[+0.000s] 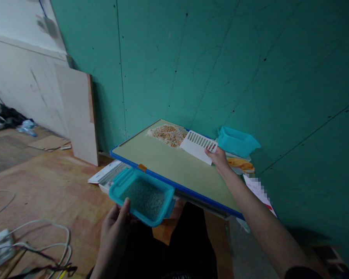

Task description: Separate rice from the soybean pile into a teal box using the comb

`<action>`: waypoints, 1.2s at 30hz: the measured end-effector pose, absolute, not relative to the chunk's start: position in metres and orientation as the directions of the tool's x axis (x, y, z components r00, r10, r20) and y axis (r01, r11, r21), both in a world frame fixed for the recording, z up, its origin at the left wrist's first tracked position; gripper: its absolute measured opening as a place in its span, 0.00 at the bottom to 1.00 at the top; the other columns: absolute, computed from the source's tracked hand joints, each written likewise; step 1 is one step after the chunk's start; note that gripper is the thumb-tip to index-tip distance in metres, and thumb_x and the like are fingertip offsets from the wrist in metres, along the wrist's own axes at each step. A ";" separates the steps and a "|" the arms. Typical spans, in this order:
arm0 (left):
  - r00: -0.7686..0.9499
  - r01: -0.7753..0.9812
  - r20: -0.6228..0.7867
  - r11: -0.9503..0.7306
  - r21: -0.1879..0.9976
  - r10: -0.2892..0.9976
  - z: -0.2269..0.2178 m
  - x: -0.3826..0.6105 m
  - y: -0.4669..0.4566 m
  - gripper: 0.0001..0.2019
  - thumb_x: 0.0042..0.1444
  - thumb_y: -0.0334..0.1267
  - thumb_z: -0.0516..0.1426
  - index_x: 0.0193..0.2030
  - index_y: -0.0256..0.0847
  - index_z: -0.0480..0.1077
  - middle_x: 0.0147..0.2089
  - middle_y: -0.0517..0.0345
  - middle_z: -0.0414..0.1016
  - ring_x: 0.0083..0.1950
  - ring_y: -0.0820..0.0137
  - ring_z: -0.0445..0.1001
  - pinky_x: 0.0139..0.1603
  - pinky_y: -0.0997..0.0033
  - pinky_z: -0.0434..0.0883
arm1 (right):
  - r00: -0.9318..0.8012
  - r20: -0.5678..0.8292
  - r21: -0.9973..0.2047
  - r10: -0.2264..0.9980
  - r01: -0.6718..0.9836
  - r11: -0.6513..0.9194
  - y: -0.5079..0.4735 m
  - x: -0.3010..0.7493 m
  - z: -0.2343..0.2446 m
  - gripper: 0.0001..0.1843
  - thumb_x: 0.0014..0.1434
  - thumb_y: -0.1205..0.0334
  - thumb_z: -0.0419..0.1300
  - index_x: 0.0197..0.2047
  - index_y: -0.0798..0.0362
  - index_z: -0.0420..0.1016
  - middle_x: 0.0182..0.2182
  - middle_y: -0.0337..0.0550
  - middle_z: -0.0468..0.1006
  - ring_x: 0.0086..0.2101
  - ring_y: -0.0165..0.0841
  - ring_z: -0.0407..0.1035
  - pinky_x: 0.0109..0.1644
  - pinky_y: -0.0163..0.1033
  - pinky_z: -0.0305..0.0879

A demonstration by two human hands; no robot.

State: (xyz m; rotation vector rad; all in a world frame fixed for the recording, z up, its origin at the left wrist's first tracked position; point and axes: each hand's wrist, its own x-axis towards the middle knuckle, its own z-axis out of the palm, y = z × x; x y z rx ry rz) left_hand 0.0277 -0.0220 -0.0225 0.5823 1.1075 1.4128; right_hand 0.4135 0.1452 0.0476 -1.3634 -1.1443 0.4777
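Observation:
My left hand (120, 217) is closed on the near left rim of a teal plastic container (165, 211). Small pale grains (145, 195) cover the container's bottom; their kind cannot be made out. It sits just below the front edge of a tilted-looking board table (151, 155) with a blue rim. In my right hand (219, 158) is a white plastic plate with a row of slots (196, 149), pinched at its right end. The plate's left end is beside a pile of yellow-orange kernels and whitish grains (170, 135) at the back of the board.
At the table's back right is another teal container (237, 141), with an orange cloth-like item (241, 164) beside it. A green wall (221, 58) rises behind. A wooden panel (78, 116) leans at left. White cables (43, 223) and a power strip (0, 248) lie on the floor.

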 end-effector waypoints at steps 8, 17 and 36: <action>-0.210 -0.498 -0.302 0.164 0.852 0.930 -0.018 0.029 -0.022 0.25 0.38 0.57 0.73 0.32 0.41 0.73 0.22 0.65 0.72 0.23 0.72 0.71 0.24 0.76 0.71 | 0.385 0.334 -0.923 0.860 0.321 0.214 0.152 0.401 0.051 0.23 0.39 0.51 0.72 0.37 0.54 0.80 0.36 0.46 0.85 0.37 0.41 0.76 0.46 0.47 0.70; -0.211 -0.527 -0.280 0.132 0.839 0.936 -0.024 0.029 -0.021 0.23 0.41 0.55 0.73 0.32 0.41 0.71 0.21 0.67 0.70 0.21 0.73 0.70 0.22 0.76 0.70 | 0.358 0.327 -0.929 0.875 0.291 0.228 0.156 0.380 0.056 0.22 0.38 0.51 0.72 0.37 0.54 0.79 0.37 0.48 0.85 0.39 0.43 0.77 0.49 0.51 0.70; -0.159 -0.494 -0.249 0.141 0.858 0.956 -0.011 0.035 -0.016 0.23 0.43 0.57 0.71 0.32 0.41 0.71 0.21 0.66 0.72 0.21 0.74 0.70 0.23 0.77 0.69 | 0.260 0.323 -0.935 0.910 0.235 0.265 0.153 0.311 0.059 0.19 0.39 0.52 0.72 0.34 0.53 0.80 0.34 0.43 0.85 0.37 0.40 0.77 0.47 0.45 0.70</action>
